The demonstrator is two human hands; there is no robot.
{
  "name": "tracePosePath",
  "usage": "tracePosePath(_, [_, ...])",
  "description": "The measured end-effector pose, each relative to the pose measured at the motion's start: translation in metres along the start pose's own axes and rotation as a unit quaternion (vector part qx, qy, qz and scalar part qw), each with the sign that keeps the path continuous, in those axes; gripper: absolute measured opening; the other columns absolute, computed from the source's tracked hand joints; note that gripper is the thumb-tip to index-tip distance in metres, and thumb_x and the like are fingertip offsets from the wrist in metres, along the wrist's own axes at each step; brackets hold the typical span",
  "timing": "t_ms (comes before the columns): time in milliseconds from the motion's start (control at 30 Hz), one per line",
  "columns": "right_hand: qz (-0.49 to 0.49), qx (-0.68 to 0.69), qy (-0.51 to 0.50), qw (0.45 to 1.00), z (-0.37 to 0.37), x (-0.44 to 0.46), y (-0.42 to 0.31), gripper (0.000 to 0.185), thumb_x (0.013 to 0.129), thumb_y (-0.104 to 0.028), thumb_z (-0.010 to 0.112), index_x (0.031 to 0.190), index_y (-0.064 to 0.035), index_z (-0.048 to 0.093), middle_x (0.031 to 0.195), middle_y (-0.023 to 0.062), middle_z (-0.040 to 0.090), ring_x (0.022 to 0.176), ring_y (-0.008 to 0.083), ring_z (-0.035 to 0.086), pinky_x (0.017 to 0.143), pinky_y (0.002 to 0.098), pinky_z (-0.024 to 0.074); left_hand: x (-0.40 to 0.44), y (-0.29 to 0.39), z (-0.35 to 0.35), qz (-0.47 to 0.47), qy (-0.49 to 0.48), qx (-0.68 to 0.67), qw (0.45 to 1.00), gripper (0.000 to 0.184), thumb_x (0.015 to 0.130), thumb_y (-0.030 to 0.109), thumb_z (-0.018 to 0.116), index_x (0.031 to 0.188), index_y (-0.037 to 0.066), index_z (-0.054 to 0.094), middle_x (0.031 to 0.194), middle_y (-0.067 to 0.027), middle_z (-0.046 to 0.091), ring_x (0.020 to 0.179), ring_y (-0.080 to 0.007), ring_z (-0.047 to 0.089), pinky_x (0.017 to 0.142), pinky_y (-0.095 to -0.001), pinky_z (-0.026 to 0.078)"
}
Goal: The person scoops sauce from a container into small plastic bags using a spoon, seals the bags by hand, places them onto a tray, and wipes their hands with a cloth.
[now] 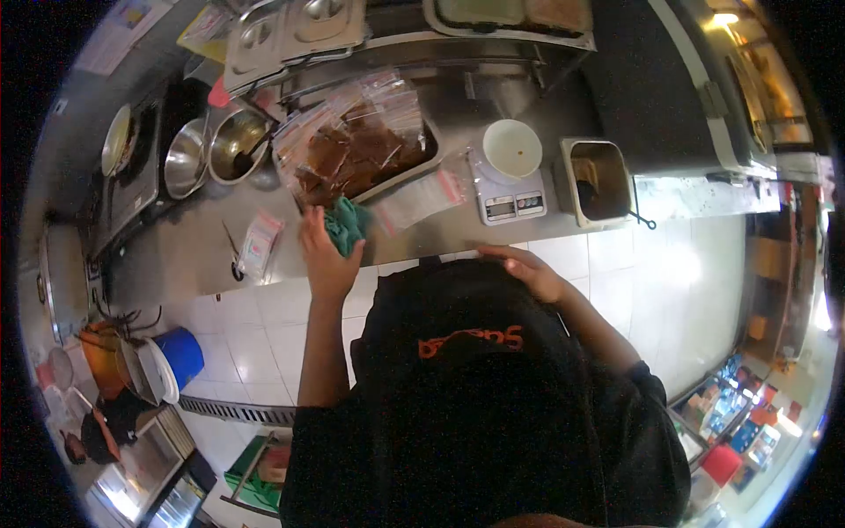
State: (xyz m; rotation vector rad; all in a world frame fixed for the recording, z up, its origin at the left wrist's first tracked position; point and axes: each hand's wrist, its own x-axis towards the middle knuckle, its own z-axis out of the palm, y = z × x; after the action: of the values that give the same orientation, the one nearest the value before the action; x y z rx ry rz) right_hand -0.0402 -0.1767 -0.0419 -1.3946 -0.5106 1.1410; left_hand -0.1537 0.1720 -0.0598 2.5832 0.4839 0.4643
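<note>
My left hand point(329, 262) is closed round a crumpled green cloth point(346, 223) at the front edge of the steel counter. Just beyond it stands a metal tray point(398, 183) heaped with clear zip bags point(356, 145) of a brown filling. Flat, unfilled zip bags point(421, 204) lie to the right of the cloth. My right hand point(531, 271) is held near the counter edge with its fingers stretched out and nothing in it. Ahead of that hand, a white bowl point(512, 148) rests on a digital kitchen scale point(510, 206).
Right of the scale is a deep metal container point(597, 158) with a dark utensil handle. Scissors point(236, 266) and a small bag pack point(260, 245) lie at left, near metal bowls point(238, 145). A blue bucket point(180, 354) stands on the floor; another person point(101, 431) is at lower left.
</note>
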Motion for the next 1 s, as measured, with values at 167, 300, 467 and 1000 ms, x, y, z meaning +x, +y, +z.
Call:
tracePosePath(167, [0.12,0.105,0.092,0.983,-0.009,-0.08,0.087,0.061,0.099,-0.045,0.043,0.147,-0.007,0.034,0.148,0.0178,0.037,0.137,0.0292,0.034,0.113,0.0399,0.0248,0.006,0.024,0.009,0.149,0.009,-0.004,0.989,0.066,0.079,0.024,0.067,0.134,0.001,0.036,0.147,-0.0237,0.032,0.135,-0.0453,0.029,0.108,-0.0591,0.023])
tracePosePath(300, [0.205,0.177,0.139,0.952,-0.008,-0.116,0.051,0.067,0.095,-0.05,0.049,0.137,0.0029,0.045,0.136,0.0172,0.051,0.126,0.0236,0.046,0.108,0.0368,0.0328,-0.001,0.053,0.021,0.142,-0.155,-0.23,0.95,0.031,0.08,0.013,0.064,0.107,0.0,0.055,0.128,-0.0196,0.053,0.119,-0.0367,0.05,0.101,-0.0464,0.038])
tracePosePath(467, [0.034,0.142,0.406,0.902,-0.061,-0.151,0.076,0.027,0.094,-0.03,0.056,0.1,-0.0044,0.064,0.098,0.0078,0.068,0.092,0.0171,0.063,0.082,0.0325,0.0483,-0.01,0.067,0.037,0.093,-0.367,-0.38,0.844,0.017,0.082,0.006,0.062,0.098,0.001,0.063,0.11,-0.0139,0.065,0.104,-0.0271,0.061,0.091,-0.0354,0.046])
tracePosePath(1000, [-0.135,-0.366,0.552,0.737,-0.174,-0.131,0.003,0.012,0.086,-0.001,0.065,0.097,-0.0052,0.067,0.093,0.0104,0.065,0.082,0.0224,0.062,0.073,0.03,0.0507,-0.077,0.087,0.091,-0.316,-0.57,-0.382,0.656,0.056,0.082,0.022,0.072,0.129,0.007,0.047,0.13,-0.0108,0.049,0.125,-0.0265,0.046,0.107,-0.0359,0.034])
